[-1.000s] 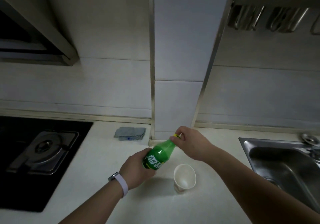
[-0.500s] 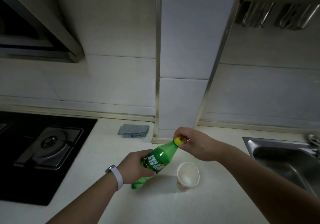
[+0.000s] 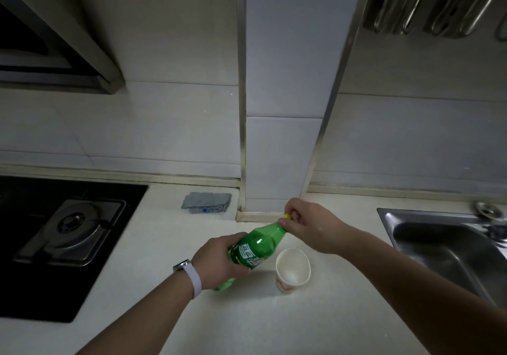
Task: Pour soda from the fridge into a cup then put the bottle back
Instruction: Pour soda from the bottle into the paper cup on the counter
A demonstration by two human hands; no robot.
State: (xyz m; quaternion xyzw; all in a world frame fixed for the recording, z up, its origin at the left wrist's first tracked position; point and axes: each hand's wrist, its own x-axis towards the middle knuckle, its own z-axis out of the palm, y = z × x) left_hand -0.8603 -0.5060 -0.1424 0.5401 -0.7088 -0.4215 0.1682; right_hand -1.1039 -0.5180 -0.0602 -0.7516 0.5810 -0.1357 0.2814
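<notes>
Head view: right hand [image 3: 310, 224] pinching cap [image 3: 287, 216].

Glossy green plastic bottle [image 3: 259, 247], matt white paper cup [image 3: 292, 271], shiny steel sink [image 3: 450, 242], grey cloth [image 3: 207, 203]

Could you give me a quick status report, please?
Left hand grips tilted soda bottle. Right hand pinches yellow cap. Paper cup upright beside bottle, looks empty. Nothing in the way.
</notes>
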